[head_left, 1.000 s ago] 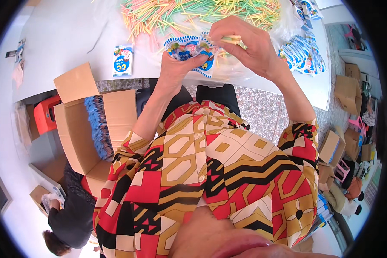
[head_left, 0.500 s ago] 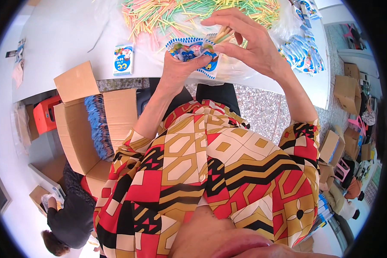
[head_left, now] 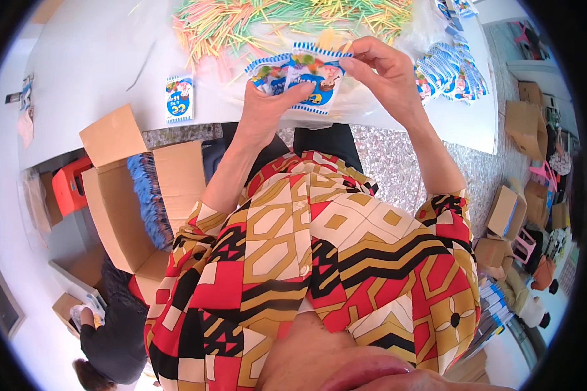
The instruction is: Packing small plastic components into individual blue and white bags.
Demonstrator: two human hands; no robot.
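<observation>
My left hand (head_left: 264,111) is closed on small blue-and-white printed packets, its thumb pressed across the front one. The front packet (head_left: 316,73) stands nearly upright with its striped top edge raised. Another packet (head_left: 267,70) fans out behind it to the left. My right hand (head_left: 388,75) pinches the front packet's upper right corner between thumb and fingers. A few yellowish sticks show by those fingertips, and whether they are also gripped is hidden. Beyond the hands lies a heap of thin pink, yellow and green sticks (head_left: 274,26) on clear plastic.
One packet (head_left: 179,99) lies on the white table (head_left: 111,85) to the left. Several more packets (head_left: 451,73) are piled at the right. Below the table's left edge an open cardboard box (head_left: 117,208) holds a row of blue packets. A person (head_left: 117,332) works at lower left.
My right hand has moved from holding a few sticks above the packets to pinching the front packet's corner. That packet now stands up in front of the other.
</observation>
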